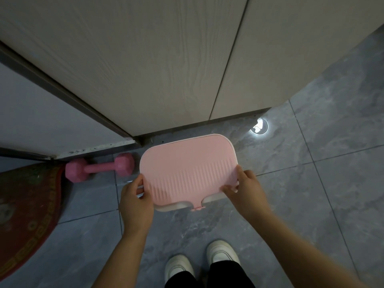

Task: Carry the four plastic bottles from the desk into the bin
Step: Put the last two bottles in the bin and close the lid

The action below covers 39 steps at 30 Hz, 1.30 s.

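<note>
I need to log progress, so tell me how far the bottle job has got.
No bottles or desk are in view, so how many have been binned cannot be told. Right now the left hand and right hand grip the near corners of the pink lid over the white bin on the floor. What remains cannot be judged.

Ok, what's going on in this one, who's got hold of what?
A person stands over a bin on the grey tile floor, seen from above. Both hands are on its pink lid: the left hand grips the near left edge and the right hand pinches the near right edge. The lid covers the white bin, so its inside is hidden. No bottles are in view. A pink dumbbell lies to the left by the wall.
</note>
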Each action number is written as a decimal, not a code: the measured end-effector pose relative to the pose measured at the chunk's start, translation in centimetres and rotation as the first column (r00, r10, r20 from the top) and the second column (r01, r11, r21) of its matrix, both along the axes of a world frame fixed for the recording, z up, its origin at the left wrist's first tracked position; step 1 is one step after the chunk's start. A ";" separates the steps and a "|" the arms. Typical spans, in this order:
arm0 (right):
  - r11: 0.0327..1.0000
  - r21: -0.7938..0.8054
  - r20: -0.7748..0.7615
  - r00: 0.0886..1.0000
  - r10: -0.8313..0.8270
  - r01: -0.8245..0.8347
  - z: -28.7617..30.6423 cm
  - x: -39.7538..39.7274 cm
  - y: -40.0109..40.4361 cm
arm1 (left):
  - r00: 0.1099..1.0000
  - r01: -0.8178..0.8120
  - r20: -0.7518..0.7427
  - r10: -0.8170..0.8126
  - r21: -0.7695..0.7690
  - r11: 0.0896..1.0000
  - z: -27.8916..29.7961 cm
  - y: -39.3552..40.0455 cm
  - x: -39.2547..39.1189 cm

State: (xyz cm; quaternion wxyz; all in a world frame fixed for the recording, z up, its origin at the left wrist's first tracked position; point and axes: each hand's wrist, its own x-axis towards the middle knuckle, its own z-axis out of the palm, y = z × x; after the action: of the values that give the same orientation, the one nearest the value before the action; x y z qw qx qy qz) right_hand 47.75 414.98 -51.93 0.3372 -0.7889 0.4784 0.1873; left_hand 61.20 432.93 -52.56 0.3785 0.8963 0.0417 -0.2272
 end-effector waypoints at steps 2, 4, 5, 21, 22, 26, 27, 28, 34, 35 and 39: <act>1.000 -0.002 0.006 1.000 0.001 -0.001 0.0 -0.2 0.0 | 1.000 -0.020 0.001 0.020 -0.005 1.000 -0.1 0.1 0.0; 1.000 0.007 0.026 0.999 -0.019 0.018 -0.1 -0.3 0.0 | 1.000 -0.030 -0.002 0.030 -0.015 0.999 -0.2 0.2 -0.1; 0.999 0.014 0.038 0.999 -0.033 0.032 -0.1 -0.3 0.0 | 0.999 -0.032 -0.008 0.031 -0.024 0.999 -0.2 0.2 -0.1; 0.989 0.026 0.130 0.981 -0.146 0.144 -0.6 -0.1 -0.2 | 0.999 -0.014 0.050 0.015 -0.023 1.000 -0.4 0.0 -0.5; 0.989 0.028 0.131 0.980 -0.149 0.147 -0.7 -0.2 -0.2 | 0.999 -0.003 0.053 0.004 -0.018 1.000 -0.3 0.1 -0.6; 0.984 0.031 0.151 0.972 -0.180 0.177 -1.1 -0.3 -0.3 | 0.998 0.037 0.047 -0.037 0.003 0.999 -0.4 0.4 -0.8; 0.982 0.031 0.155 0.970 -0.187 0.184 -1.1 -0.4 -0.3 | 0.998 0.045 0.054 -0.045 0.002 0.999 -0.3 0.5 -0.9; 0.982 0.030 0.157 0.969 -0.190 0.188 -1.2 -0.4 -0.2 | 0.997 0.052 0.062 -0.052 0.003 0.999 -0.3 0.4 -0.9; 0.979 0.020 0.204 0.958 -0.204 0.204 -1.3 -0.2 -0.1 | 0.996 0.054 0.077 -0.054 -0.004 0.999 -0.2 -0.1 -0.3; 0.978 0.016 0.213 0.955 -0.208 0.209 -1.4 -0.2 -0.1 | 0.995 0.063 0.076 -0.063 -0.002 0.998 -0.2 -0.1 -0.2; 0.977 0.009 0.211 0.955 -0.209 0.213 -1.6 -0.4 -0.2 | 0.991 0.129 0.032 -0.130 0.028 0.991 -0.4 0.7 -0.3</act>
State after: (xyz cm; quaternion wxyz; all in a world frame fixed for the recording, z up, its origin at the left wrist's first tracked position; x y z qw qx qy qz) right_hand 47.40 414.82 -53.54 0.3984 -0.7511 0.5228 0.0622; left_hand 60.90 433.61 -52.95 0.3519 0.9057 -0.0199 -0.2355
